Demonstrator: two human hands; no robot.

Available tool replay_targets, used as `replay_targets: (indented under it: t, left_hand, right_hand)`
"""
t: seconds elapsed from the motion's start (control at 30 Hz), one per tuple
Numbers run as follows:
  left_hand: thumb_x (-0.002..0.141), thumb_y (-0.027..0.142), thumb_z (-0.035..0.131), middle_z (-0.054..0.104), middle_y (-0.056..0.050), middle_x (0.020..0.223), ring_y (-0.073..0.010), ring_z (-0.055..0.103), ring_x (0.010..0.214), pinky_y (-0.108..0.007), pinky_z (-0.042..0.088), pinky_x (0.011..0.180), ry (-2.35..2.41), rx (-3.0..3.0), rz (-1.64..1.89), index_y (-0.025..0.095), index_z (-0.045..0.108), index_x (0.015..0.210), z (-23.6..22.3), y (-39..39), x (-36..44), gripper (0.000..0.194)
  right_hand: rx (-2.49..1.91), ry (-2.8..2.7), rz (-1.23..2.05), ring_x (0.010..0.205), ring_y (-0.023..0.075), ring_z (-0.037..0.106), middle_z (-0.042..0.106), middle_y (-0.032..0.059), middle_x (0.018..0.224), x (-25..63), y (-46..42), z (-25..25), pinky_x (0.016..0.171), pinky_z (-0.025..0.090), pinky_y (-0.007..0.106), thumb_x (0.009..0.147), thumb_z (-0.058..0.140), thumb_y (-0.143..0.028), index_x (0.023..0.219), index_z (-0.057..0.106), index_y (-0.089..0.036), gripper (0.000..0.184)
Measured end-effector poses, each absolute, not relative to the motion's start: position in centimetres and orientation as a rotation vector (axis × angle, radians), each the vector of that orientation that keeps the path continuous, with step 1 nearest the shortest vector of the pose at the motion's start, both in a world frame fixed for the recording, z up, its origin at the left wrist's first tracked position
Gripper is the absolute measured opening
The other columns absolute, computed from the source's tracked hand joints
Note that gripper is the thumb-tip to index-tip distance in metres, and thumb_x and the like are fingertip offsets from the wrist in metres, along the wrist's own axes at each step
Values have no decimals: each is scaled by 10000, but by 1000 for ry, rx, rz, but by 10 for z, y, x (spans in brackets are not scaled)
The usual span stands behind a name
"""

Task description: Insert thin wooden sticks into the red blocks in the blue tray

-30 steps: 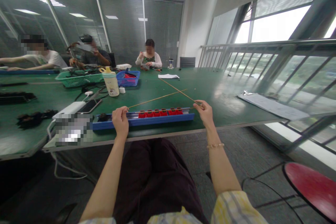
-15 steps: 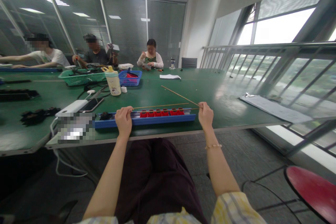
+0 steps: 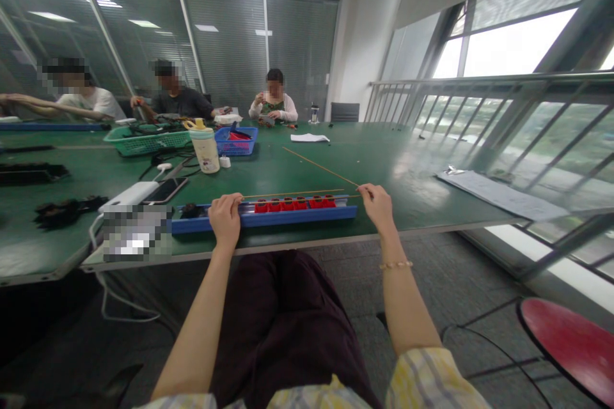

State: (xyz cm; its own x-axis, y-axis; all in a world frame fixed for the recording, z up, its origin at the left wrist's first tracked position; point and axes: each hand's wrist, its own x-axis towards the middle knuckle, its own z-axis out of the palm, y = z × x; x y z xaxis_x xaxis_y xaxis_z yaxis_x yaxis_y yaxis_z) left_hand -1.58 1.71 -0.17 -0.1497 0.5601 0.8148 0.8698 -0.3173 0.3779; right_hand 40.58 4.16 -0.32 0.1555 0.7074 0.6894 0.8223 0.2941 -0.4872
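A long blue channel-shaped tray (image 3: 297,214) lies along the near table edge, with a row of several small red parts (image 3: 288,204) in it and a dark clump (image 3: 190,211) at its left end. My left hand (image 3: 225,218) is closed at the tray's left part, pinching a thin wooden stick (image 3: 292,193) that points right, above the tray's back side. My right hand (image 3: 377,207), also closed, is by the tray's right end. Its fingertips pinch a second thin stick (image 3: 321,167), slanting away to the far left over the table. Another thin rod runs along the red parts.
Left of the tray are a phone (image 3: 166,191), a white power bank (image 3: 128,195) with cables, and black parts (image 3: 67,211). Behind stand a cup (image 3: 206,151), a blue basket (image 3: 236,147) and a green basket (image 3: 146,143). A clipboard (image 3: 499,195) lies right. Several people sit beyond.
The right hand's stick has shifted left and slightly away, and its near end has lifted off the tray's right end. My left hand and its stick look almost unmoved.
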Motion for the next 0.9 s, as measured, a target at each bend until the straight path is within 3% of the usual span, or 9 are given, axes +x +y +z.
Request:
replay_targets:
  t: [0.7, 0.9]
  left_hand:
    - [992, 408, 415, 720, -56, 989, -250, 549, 931, -375, 314, 789, -1655, -1902, -1172, 285, 721, 1047, -2, 14, -11, 334]
    - [987, 312, 402, 708, -58, 1026, -250, 552, 936, -383, 311, 796, -1657, -1950, -1089, 316, 688, 1163, -1, 13, -11, 336]
  right_hand:
    - [-1410, -1609, -299, 913, 241, 524, 627, 76, 889, 392, 37, 3, 870, 331, 381, 968, 435, -365, 960, 744, -254, 328]
    - [-1333, -1649, -265, 925, 232, 543, 625, 62, 923, 400, 32, 10, 948, 314, 411, 963, 416, -292, 985, 743, -272, 329]
